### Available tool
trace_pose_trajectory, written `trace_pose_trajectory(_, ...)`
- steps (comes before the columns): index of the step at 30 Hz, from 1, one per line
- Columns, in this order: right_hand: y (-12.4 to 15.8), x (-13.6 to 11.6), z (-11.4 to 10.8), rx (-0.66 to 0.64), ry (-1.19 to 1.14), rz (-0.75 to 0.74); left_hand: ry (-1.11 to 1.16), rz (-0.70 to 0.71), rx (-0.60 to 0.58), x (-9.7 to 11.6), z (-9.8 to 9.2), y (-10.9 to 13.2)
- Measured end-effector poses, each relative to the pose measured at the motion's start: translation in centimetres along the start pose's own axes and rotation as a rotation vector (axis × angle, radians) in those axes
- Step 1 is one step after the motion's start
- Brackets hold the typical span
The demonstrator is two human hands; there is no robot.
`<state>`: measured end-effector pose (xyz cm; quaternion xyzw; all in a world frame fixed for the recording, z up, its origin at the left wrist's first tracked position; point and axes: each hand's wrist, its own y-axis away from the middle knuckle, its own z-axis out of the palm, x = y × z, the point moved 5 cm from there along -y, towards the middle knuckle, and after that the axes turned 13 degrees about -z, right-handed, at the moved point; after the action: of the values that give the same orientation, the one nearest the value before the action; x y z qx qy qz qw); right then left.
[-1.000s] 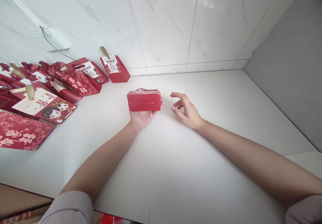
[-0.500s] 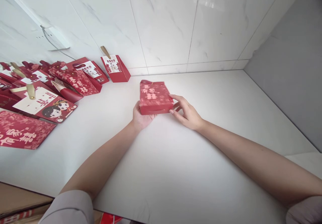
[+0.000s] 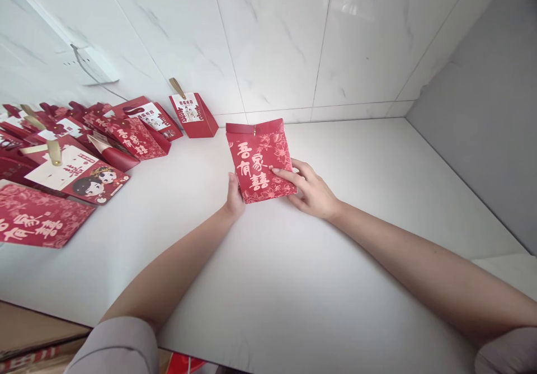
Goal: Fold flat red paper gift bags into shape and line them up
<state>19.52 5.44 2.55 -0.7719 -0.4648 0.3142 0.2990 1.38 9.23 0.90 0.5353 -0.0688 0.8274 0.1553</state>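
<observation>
A red paper gift box [image 3: 268,155] with pale Chinese characters and a flower print is held above the middle of the white counter, its printed face toward me. A flap with a small gold fastening runs along its top. My left hand [image 3: 235,196] grips the box's lower left edge, thumb showing at the side and the other fingers hidden behind. My right hand [image 3: 310,190] holds the lower right side, with the index finger lying across the printed face and other fingers at the edge and underneath.
Several red gift boxes [image 3: 100,178] crowd the left of the white counter [image 3: 293,284]. One red box with a gold strap [image 3: 193,115] stands by the tiled wall [image 3: 277,43]. A cable [image 3: 90,71] hangs from a wall socket. Cardboard [image 3: 37,332] lies below the counter's front edge.
The gift box has tipped up from lying nearly flat, its bottom side turning out of sight and its printed face toward me. My right index finger has moved onto that face.
</observation>
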Motion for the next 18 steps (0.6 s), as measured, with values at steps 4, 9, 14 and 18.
trace_pose_trajectory(4, 0.1, 0.5, -0.2, 0.127, -0.099, 0.060, 0.042, -0.074, 0.122, 0.3, -0.9, -0.5)
trace_pose_trajectory(9, 0.0, 0.5, -0.1, 0.159, -0.181, 0.095, 0.177, -0.352, 0.106, 0.2, -1.6, -1.4)
trace_pose_trajectory(14, -0.3, -0.6, -0.4, 0.111, -0.076, -0.009, 0.132, -0.413, 0.039, -0.1, -1.5, -1.5)
trace_pose_trajectory(18, -0.5, -1.4, -0.2, 0.048, 0.047, -0.129, 0.062, -0.241, -0.044, 0.3, -0.8, -1.6)
